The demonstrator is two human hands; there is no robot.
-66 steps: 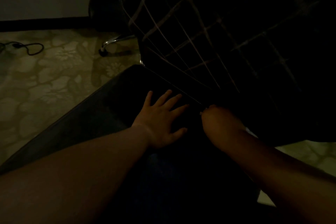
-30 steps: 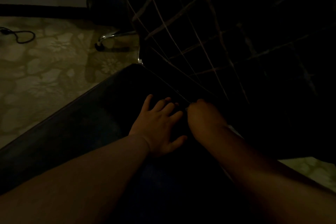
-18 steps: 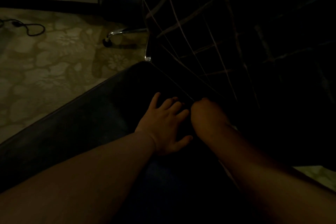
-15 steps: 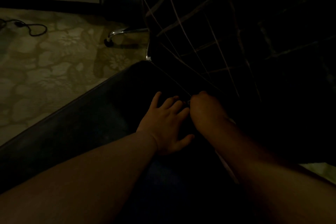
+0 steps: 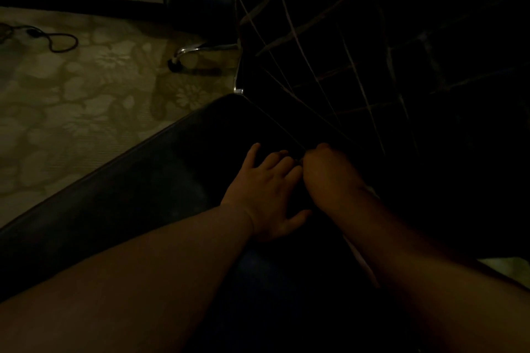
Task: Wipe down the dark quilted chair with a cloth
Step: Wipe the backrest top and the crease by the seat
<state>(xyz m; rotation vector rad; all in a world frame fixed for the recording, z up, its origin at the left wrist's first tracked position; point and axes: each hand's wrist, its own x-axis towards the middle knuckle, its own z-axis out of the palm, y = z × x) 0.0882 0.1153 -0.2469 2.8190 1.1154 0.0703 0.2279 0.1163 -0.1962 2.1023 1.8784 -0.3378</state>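
Dim patterned floor (image 5: 71, 100); one quilted chair (image 5: 329, 71), left hand (image 5: 268, 195) flat, right hand (image 5: 327, 175) fisted, contents unclear.

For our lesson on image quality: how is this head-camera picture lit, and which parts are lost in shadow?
Head view: very dim, underexposed; the pale patterned floor is brightest; the dark quilted chair back shows only pale stitching; the left hand is readable, fingers spread; the right hand is murky, any cloth indiscernible.

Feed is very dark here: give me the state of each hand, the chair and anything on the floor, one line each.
Left hand: flat on the seat, fingers spread.
Right hand: curled into a fist at the seat crease; contents too dark to tell.
Dark quilted chair backrest: upright, pale stitch lines showing.
Dark smooth seat cushion: bare where lit.
Black cable: loose, looped on the patterned floor.
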